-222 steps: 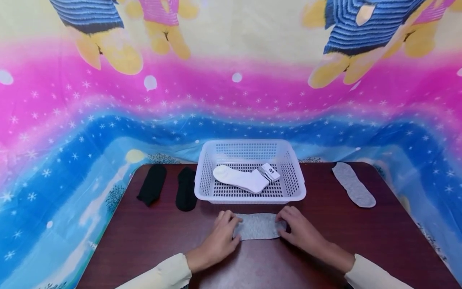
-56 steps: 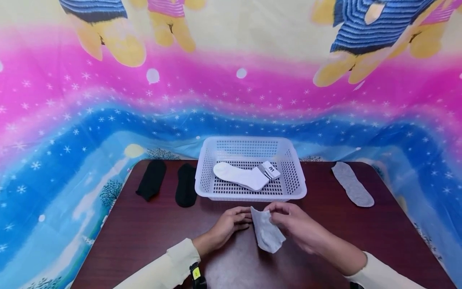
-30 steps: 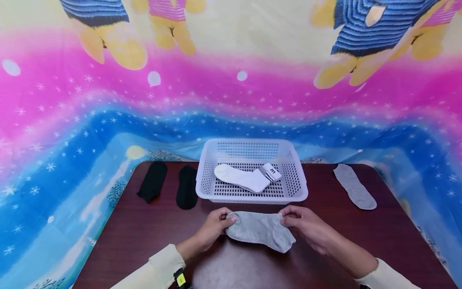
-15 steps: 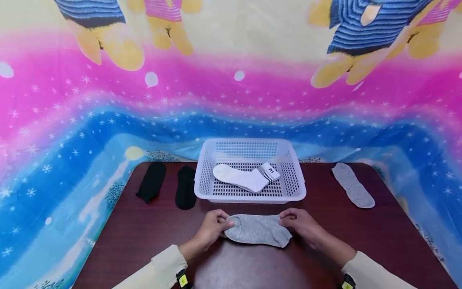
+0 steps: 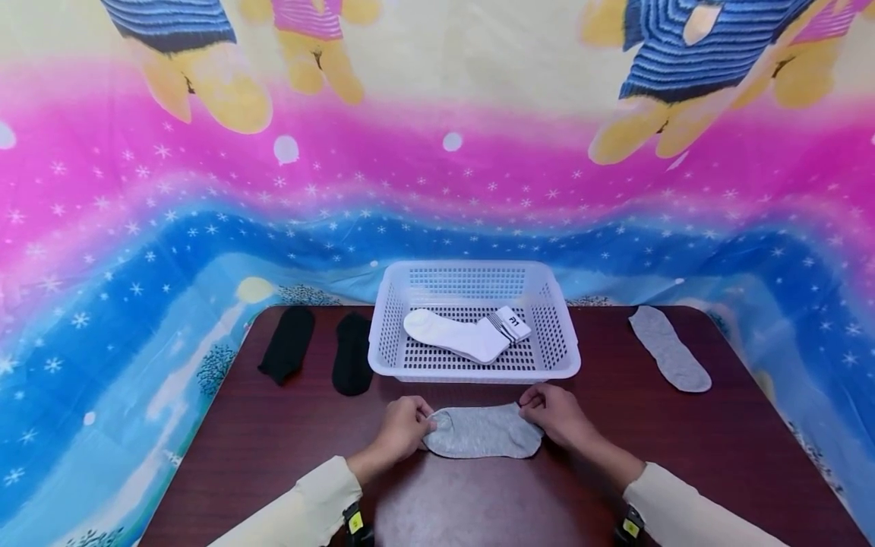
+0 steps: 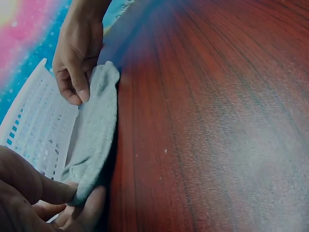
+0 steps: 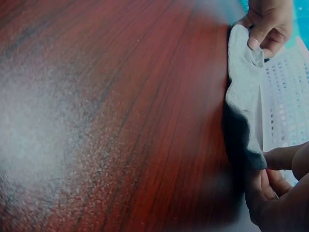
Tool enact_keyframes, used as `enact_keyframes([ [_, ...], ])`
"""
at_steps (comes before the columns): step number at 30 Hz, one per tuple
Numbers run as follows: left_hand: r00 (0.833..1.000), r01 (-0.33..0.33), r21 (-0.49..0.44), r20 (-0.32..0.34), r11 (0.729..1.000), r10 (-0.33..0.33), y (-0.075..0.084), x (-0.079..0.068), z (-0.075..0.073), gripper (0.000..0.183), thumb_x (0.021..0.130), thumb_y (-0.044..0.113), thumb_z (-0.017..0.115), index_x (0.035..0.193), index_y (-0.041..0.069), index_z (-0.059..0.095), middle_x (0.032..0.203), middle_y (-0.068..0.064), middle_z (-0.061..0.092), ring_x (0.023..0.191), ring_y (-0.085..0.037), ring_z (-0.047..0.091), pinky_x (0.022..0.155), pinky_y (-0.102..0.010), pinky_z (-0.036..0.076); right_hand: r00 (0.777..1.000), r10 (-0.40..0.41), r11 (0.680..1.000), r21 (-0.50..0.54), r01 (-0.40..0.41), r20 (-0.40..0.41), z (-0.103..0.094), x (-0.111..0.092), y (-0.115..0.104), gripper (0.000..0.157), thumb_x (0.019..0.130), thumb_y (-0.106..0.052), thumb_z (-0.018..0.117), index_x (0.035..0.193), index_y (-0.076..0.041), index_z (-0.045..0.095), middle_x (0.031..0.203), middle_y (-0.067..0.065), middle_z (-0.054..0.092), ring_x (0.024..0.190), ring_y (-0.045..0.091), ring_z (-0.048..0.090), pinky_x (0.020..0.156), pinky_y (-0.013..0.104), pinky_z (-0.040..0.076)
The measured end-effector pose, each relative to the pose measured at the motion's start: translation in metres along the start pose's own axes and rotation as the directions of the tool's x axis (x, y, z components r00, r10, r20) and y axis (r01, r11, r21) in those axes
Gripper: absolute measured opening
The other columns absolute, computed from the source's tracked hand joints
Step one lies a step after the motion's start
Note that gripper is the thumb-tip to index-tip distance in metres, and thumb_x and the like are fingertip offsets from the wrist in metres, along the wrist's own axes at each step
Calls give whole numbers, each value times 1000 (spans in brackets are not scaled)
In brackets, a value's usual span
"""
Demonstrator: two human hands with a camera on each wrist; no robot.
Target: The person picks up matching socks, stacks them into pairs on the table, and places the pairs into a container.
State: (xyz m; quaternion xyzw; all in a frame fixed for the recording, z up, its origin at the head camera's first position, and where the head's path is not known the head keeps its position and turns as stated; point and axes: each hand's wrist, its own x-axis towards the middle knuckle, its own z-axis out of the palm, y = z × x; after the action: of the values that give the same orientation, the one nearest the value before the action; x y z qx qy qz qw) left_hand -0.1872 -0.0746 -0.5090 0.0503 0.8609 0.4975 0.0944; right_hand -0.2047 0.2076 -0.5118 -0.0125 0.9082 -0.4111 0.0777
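Observation:
A grey ankle sock (image 5: pixel 484 431) is stretched sideways between my two hands, in front of the basket. My left hand (image 5: pixel 402 427) pinches its left end, thumb on top. At the upper right corner, my right hand (image 5: pixel 557 416) pinches the edge between thumb and fingers. In the left wrist view the grey sock (image 6: pixel 99 128) runs from the left fingertips up to the other hand. The right wrist view shows the sock (image 7: pixel 246 92) with a dark shadow along its side. The fingers under the sock are partly hidden.
Behind the hands stands a white perforated basket (image 5: pixel 474 377) holding a white sock (image 5: pixel 458 338) with a striped cuff. Two black socks (image 5: pixel 287 346) lie to its left. Another grey sock (image 5: pixel 670 349) lies at the right on the dark red table (image 5: pixel 273 471). A patterned cloth hangs behind.
The sock lay flat, then hung raised from the right hand. The left hand took its left end. Since then its right end has come down and left with the right hand.

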Motion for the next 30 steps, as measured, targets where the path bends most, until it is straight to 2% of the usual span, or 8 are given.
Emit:
enact_keyframes([
  [3, 1000, -29, 47, 4, 999, 28, -1, 0, 1, 7, 78, -4, 71, 82, -2, 64, 66, -10, 65, 50, -13, 59, 42, -23, 49, 1000, 11, 1000, -28, -12, -7, 2, 1, 1, 10, 80, -10, 73, 87, -7, 66, 79, 1, 65, 72, 9, 57, 64, 23, 47],
  [10, 999, -34, 94, -18, 995, 36, 0, 2, 1, 7, 79, -3, 71, 80, 0, 64, 64, -6, 63, 49, -9, 54, 43, -22, 47, 1000, 17, 998, -61, -18, -11, 2, 4, -2, 9, 80, -10, 73, 86, -9, 67, 77, 0, 65, 72, 10, 58, 66, 24, 47],
  [14, 995, -58, 170, -66, 984, 70, -2, 4, 1, 6, 78, -3, 70, 78, 2, 65, 63, -2, 61, 55, -6, 51, 49, -20, 45, 1000, 23, 997, -71, -24, -16, 3, 5, -3, 8, 80, -11, 72, 86, -10, 67, 77, -1, 65, 73, 10, 58, 67, 25, 48],
  [17, 993, -68, 211, -77, 975, 86, -2, 5, 0, 6, 77, -2, 69, 77, 3, 66, 63, 0, 62, 59, -5, 52, 54, -19, 44, 999, 25, 997, -74, -27, -19, 3, 5, -3, 8, 80, -11, 72, 86, -10, 67, 78, -1, 65, 74, 10, 58, 67, 25, 48],
  [23, 993, -83, 236, -63, 968, 100, -3, 5, -1, 8, 76, -2, 71, 77, 3, 64, 62, 0, 61, 58, -5, 52, 54, -20, 44, 999, 24, 997, -72, -26, -32, 5, 4, -3, 8, 81, -9, 72, 85, -9, 66, 77, 0, 64, 73, 10, 58, 65, 24, 48],
  [30, 986, -131, 264, -67, 956, 154, -1, 0, 1, 14, 71, -6, 71, 74, 4, 62, 61, 3, 58, 59, -3, 51, 56, -19, 43, 997, 7, 996, -87, -14, -74, 7, 0, -5, 9, 78, -8, 72, 84, -8, 64, 75, 0, 62, 71, 9, 55, 63, 21, 46],
])
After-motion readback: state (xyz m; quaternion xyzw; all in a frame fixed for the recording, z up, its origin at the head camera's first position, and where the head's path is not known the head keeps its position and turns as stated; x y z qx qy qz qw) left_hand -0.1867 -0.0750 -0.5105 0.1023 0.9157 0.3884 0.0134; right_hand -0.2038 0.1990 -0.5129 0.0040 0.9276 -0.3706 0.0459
